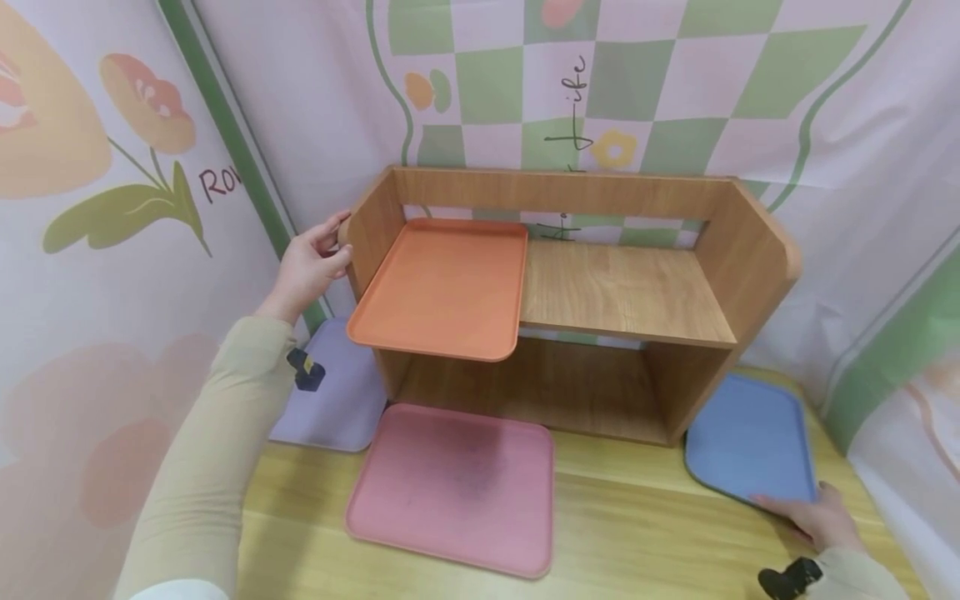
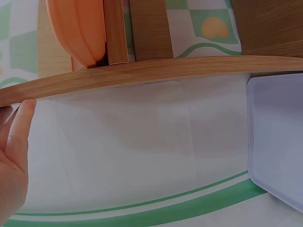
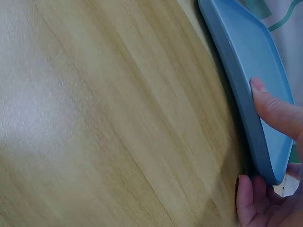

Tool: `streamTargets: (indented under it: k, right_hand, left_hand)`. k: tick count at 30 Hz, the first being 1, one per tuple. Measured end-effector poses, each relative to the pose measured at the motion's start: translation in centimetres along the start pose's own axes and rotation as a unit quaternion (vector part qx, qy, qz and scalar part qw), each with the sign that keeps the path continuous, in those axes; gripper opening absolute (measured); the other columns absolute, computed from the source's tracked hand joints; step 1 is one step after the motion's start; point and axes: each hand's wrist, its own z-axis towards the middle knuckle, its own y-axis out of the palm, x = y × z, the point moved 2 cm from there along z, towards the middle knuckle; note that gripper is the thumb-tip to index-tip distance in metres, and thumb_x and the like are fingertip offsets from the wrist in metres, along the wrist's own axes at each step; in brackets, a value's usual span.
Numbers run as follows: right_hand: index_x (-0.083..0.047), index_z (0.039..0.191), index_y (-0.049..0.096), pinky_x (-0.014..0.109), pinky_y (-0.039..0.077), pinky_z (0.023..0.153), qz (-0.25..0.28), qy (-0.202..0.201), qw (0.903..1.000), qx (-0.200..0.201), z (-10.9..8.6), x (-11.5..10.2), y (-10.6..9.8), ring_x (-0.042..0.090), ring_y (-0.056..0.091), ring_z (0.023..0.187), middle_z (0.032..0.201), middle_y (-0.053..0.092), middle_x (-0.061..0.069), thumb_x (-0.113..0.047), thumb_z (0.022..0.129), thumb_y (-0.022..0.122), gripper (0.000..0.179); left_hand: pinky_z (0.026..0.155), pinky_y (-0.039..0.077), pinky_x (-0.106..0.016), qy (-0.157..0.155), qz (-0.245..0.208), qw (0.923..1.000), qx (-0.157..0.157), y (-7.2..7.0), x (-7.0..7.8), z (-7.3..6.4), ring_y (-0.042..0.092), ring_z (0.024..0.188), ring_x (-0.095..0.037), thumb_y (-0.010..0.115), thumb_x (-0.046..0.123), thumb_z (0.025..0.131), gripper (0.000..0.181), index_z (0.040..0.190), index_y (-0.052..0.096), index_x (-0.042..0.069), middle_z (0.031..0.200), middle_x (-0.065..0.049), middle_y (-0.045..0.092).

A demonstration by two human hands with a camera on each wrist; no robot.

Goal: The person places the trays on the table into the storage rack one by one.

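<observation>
My left hand [image 1: 309,268] is at the outer face of the wooden shelf's left side panel [image 1: 375,218], fingertips and thumb tip against it. In the left wrist view, the thumb [image 2: 20,137] meets the panel's lower edge. On the upper board of the shelf [image 1: 622,287] lies an orange tray [image 1: 446,287], its near edge overhanging. At the right, my right hand [image 1: 821,518] grips the near corner of a blue tray [image 1: 753,437]. The right wrist view shows the thumb [image 3: 277,109] over the blue tray's rim, with the other fingers low by its corner.
A pink tray [image 1: 453,492] lies on the wooden table [image 1: 637,517] before the shelf. A lilac tray [image 1: 337,387] is left of the shelf, partly behind my left forearm. Patterned curtains [image 1: 300,100] hang close behind and at both sides.
</observation>
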Motion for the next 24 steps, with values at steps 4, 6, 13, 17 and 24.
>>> streamTargets:
  k: [4, 6, 13, 17, 24]
  right_hand:
    - [0.021, 0.131, 0.027, 0.025, 0.051, 0.061, 0.031, 0.004, 0.9991, -0.030, 0.3, 0.5, 0.0, 0.004, 0.052, 0.067, 0.103, 0.056, 0.029, -0.037, 0.072, 0.081, 0.099]
    - [0.022, 0.131, 0.024, 0.027, 0.051, 0.062, 0.055, 0.025, 0.9969, -0.051, 0.7, 1.0, 0.0, 0.005, 0.051, 0.064, 0.101, 0.056, 0.027, -0.036, 0.072, 0.082, 0.101]
    - [0.018, 0.141, 0.005, 0.034, 0.055, 0.070, 0.131, 0.114, 0.9835, -0.051, 0.8, 2.0, 0.1, 0.020, 0.056, 0.078, 0.128, 0.029, 0.039, -0.029, 0.067, 0.086, 0.119]
    - [0.023, 0.137, 0.006, 0.033, 0.056, 0.068, 0.152, 0.085, 0.9825, -0.066, 0.3, 1.3, -0.1, 0.013, 0.057, 0.069, 0.117, 0.035, 0.039, -0.023, 0.071, 0.084, 0.112]
    - [0.025, 0.136, -0.012, 0.029, 0.057, 0.074, 0.264, 0.027, 0.9596, -0.093, -0.3, 0.2, 0.0, 0.003, 0.061, 0.065, 0.127, 0.015, 0.052, 0.000, 0.069, 0.081, 0.118]
  left_hand:
    - [0.064, 0.047, -0.013, -0.001, -0.006, 1.0000, -0.002, 0.0, 0.1, 0.0, 0.054, 0.118, -0.022, 0.053, 0.009, 0.095, 0.056, 0.147, 0.037, 0.022, 0.146, -0.010, 0.041]
    - [0.064, 0.047, -0.013, -0.002, -0.002, 1.0000, -0.002, 0.0, 0.1, 0.0, 0.054, 0.117, -0.021, 0.053, 0.010, 0.095, 0.056, 0.147, 0.037, 0.023, 0.146, -0.010, 0.042]
    - [0.060, 0.045, -0.013, 0.010, -0.022, 0.9997, 0.000, 0.1, 0.0, 0.0, 0.056, 0.109, -0.015, 0.052, 0.006, 0.094, 0.056, 0.146, 0.037, 0.019, 0.146, -0.012, 0.042]
    - [0.062, 0.046, -0.013, 0.012, -0.017, 0.9998, 0.001, 0.1, -0.1, 0.0, 0.056, 0.113, -0.017, 0.052, 0.007, 0.094, 0.056, 0.147, 0.037, 0.019, 0.146, -0.012, 0.042]
    - [0.062, 0.046, -0.013, 0.010, -0.019, 0.9998, 0.000, 0.0, -0.2, 0.1, 0.055, 0.113, -0.017, 0.052, 0.007, 0.095, 0.056, 0.147, 0.036, 0.019, 0.146, -0.012, 0.041]
